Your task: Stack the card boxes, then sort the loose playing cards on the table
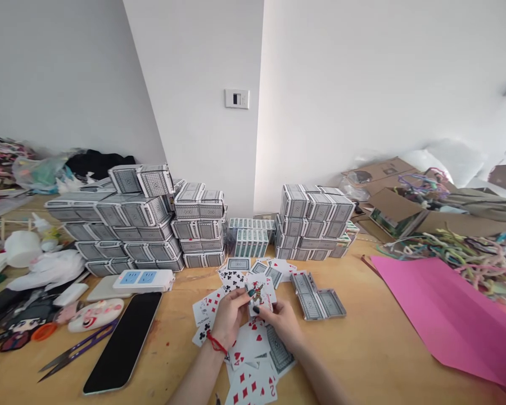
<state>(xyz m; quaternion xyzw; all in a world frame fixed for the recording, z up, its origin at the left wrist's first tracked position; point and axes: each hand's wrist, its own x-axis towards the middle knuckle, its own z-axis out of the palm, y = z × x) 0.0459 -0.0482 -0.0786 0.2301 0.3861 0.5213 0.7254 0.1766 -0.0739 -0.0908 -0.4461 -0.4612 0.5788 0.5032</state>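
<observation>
nearest us, loose playing cards (253, 360) lie face up on the table (362, 360). above them our left hand (230, 318) and right hand (284, 320) meet on a joker card (258, 295), each grip clamped on an edge, the card raised just over the pile. we judge the step as sorting one card out; the next move calls for a clear spot to set it. beyond lies an open card box (316, 295), then stacked boxes (152, 225) at the wall.

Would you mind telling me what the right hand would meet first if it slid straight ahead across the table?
The right hand points up-left toward the joker card it pinches; beyond that, probably the loose cards, then the small deck boxes. Depth is unclear.
</observation>
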